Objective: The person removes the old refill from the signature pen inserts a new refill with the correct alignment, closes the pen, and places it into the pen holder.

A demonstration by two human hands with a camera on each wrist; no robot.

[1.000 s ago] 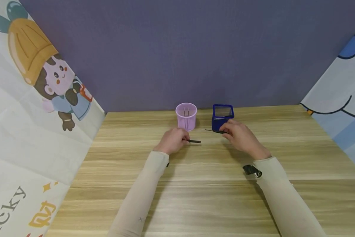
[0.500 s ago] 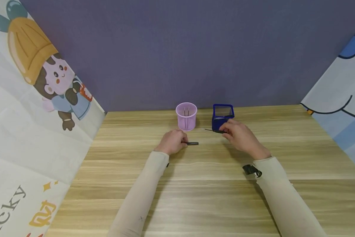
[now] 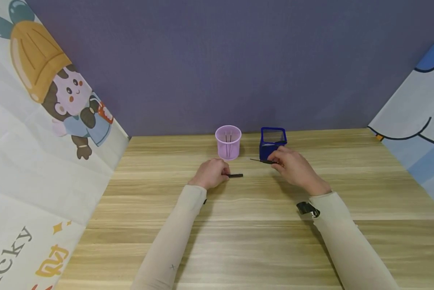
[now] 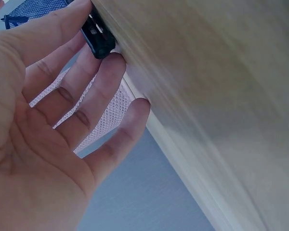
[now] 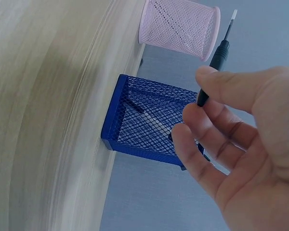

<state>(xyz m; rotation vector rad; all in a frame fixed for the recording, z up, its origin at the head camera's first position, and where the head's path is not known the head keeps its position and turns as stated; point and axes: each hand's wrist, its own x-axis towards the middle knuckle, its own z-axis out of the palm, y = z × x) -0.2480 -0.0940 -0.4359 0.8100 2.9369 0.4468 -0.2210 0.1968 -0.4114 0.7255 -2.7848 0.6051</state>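
My left hand [image 3: 211, 173] pinches a short black pen barrel [image 3: 235, 175] between thumb and fingers, low over the table in front of the pink cup. In the left wrist view, a slot or clip shows along this pen barrel [image 4: 99, 41]. My right hand [image 3: 293, 165] pinches what looks like the dark front part of a pen [image 5: 218, 60]. From it a thin refill [image 5: 229, 29] with a pale end sticks out, pointing left toward the other hand in the head view. The two pieces are apart. Fingers hide part of each piece.
A pink mesh cup [image 3: 228, 150] with two thin sticks inside stands at the table's back. Right of it, just behind my right hand, is a square blue mesh holder [image 3: 265, 151] with a few pen-like things. A grey-purple panel [image 3: 217, 64] rises behind the wooden table [image 3: 246, 241].
My left hand has shifted slightly toward me, and the black barrel has moved a little down and left. The right hand and its piece have stayed almost still.
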